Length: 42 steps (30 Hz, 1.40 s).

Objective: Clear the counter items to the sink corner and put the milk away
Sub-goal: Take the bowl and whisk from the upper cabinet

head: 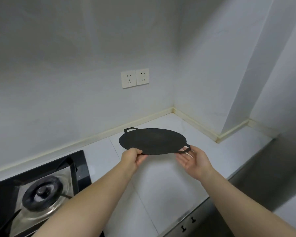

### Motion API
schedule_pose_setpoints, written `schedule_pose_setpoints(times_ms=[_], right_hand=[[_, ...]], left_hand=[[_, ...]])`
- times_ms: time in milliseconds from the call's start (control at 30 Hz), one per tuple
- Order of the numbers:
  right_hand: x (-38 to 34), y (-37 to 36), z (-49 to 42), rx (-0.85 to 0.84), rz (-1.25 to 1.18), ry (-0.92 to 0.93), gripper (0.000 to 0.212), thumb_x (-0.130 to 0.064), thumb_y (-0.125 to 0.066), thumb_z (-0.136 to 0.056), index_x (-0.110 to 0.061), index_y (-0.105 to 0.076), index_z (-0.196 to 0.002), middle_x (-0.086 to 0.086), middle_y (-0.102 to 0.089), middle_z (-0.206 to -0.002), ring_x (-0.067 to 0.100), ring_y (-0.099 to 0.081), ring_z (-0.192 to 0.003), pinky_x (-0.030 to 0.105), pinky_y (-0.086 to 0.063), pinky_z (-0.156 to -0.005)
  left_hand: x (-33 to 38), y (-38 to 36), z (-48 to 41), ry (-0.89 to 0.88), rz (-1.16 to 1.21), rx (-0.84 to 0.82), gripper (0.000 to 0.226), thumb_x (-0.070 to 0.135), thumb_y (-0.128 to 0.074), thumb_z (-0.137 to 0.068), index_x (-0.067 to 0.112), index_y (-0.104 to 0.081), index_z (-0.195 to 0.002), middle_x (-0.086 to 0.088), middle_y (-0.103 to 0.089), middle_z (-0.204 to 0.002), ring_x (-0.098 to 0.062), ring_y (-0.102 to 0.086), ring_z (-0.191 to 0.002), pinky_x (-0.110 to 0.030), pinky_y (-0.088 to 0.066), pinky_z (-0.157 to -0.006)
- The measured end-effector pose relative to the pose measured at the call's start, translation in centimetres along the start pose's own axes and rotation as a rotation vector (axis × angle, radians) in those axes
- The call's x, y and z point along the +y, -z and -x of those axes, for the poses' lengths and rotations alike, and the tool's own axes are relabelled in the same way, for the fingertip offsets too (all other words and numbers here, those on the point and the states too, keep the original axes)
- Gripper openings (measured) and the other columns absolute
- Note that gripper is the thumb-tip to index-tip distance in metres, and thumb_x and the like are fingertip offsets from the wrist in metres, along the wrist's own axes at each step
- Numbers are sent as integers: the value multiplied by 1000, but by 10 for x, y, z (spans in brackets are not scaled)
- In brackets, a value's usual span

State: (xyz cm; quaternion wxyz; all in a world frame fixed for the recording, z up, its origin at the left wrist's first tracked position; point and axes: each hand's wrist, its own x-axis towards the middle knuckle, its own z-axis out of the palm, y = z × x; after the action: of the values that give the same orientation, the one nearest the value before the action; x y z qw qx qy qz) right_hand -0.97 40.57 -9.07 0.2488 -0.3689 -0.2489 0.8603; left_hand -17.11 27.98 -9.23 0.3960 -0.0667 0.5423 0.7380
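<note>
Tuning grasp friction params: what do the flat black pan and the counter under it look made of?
Flat black pan: probably cast iron or coated steel, matte; uniformly dark, no glare, thin edge, loop handles moulded in one piece. Can't tell which.
Counter: pale stone or ceramic slabs, smooth with a soft sheen; faint seams run across it.
Left hand pinches the near rim; right hand open at the handle.

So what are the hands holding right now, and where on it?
A flat black griddle pan. The left hand pinches its near rim; the right hand lies open under the near-right loop handle, fingers not closed.
</note>
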Motion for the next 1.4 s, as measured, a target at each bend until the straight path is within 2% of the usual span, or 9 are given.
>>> schedule_pose_setpoints(times_ms=[133, 400, 567, 700, 800, 933, 1133, 1233, 1400], right_hand=[[-11, -5, -43, 90, -6, 5, 14, -14, -48, -96, -10, -51, -84, 18, -58, -110, 31, -60, -98, 37, -46, -90], [6, -14, -92, 213, 3, -14, 27, 1, -48, -94, 3, -52, -121, 19, -63, -105, 31, -59, -110, 37, -48, -90], [-4, -10, -105, 322, 89, 9, 33, 13, -42, -88, 8, -51, -119, 13, -57, -75, 21, -57, -66, 37, -50, -80], [-15, -5, -116, 327, 127, 6, 36, 14, -41, -88, 4, -50, -121, 13, -57, -76, 21, -57, -65, 33, -54, -64], [-22, 7, -122, 295, 151, 10, 34, 14, -40, -88, 4, -51, -119, 14, -57, -79, 23, -57, -68, 37, -49, -77], [-38, 21, -130, 251, 165, 20, 25, 15, -37, -89, 1, -53, -102, 13, -58, -82, 23, -58, -71, 35, -52, -71], [-44, 28, -137, 222, 90, 52, 15, 1, -44, -94, -4, -56, -86, 10, -68, -68, 21, -61, -71, 26, -56, -50], [-35, 22, -138, 218, 75, 27, 10, -13, -54, -94, -8, -58, -88, 9, -65, -83, 20, -63, -75, 31, -53, -61], [-27, 27, -143, 297, 117, 4, 9, 5, -49, -90, -1, -56, -93, 14, -60, -79, 23, -58, -67, 29, -55, -44]], left_hand=[[-17, -33, -31, -6, 22, 36, 35, -17, -37, -88, -8, -48, -120, -12, -60, -86, -26, -63, -79, -33, -55, -74], [-41, -58, -64, -15, 67, 76, 39, -20, -38, -85, -5, -49, -119, -11, -60, -86, -23, -61, -74, -33, -56, -71], [-44, -54, -76, 42, 51, 28, 31, -18, -41, -86, -3, -53, -110, -13, -63, -88, -23, -63, -76, -32, -53, -76], [-35, -44, -84, 60, 63, 14, 14, -9, -44, -90, -2, -56, -91, -15, -67, -72, -22, -67, -64, -27, -58, -57], [-24, -33, -92, 30, 81, 88, 11, -1, -47, -92, 3, -57, -89, -7, -68, -58, -14, -66, -46, -27, -57, -50], [-6, -22, -102, -2, 46, 150, 11, -3, -48, -91, 2, -58, -88, -10, -63, -80, -15, -66, -52, -22, -54, -45], [-2, -30, -112, 25, -119, 133, 18, -12, -40, -92, -3, -53, -99, -10, -61, -81, -19, -61, -68, -28, -55, -69], [-9, -39, -115, 31, -114, 163, 21, -15, -38, -91, -3, -52, -100, -10, -59, -81, -21, -59, -69, -34, -48, -78], [-17, -43, -122, 56, -109, 178, 26, -17, -37, -90, 1, -51, -78, -10, -57, -80, -21, -58, -67, -36, -49, -79]])
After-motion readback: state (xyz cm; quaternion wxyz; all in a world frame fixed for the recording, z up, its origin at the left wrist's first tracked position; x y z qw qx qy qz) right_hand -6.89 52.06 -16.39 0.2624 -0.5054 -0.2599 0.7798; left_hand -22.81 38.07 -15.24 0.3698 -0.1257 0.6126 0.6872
